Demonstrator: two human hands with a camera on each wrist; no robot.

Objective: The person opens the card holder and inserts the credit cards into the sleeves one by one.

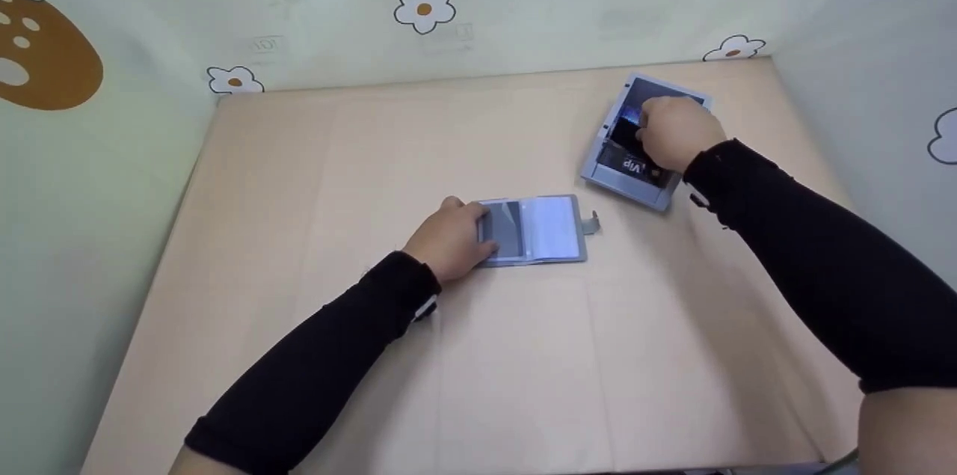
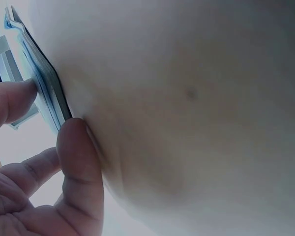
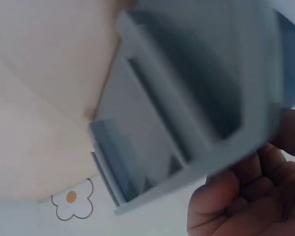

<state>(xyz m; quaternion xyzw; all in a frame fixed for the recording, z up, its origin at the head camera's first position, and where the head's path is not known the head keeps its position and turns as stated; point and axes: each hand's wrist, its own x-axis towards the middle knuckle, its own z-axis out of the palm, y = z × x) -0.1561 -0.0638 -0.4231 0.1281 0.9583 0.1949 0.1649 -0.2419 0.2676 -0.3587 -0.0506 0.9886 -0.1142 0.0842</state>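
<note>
An open card holder [image 1: 557, 228] with clear sleeves and a snap strap lies at the middle of the table. My left hand [image 1: 450, 239] grips its left edge, and in the left wrist view a fingertip touches the layered sleeves [image 2: 46, 93]. At the back right stands a grey display stand [image 1: 624, 187] bearing dark cards, one of them a black card marked "Vip" [image 1: 628, 163]. Over the stand, my right hand [image 1: 679, 132] has curled fingers pinching a black card [image 1: 625, 134]. The hand hides part of the stand. Ridged slots of the grey stand [image 3: 152, 98] fill the right wrist view.
The beige table [image 1: 359, 138] meets a flower-patterned cloth wall [image 1: 336, 26] along its back edge, close behind the stand. More cloth rises at the left and right sides. Black sleeves cover both forearms.
</note>
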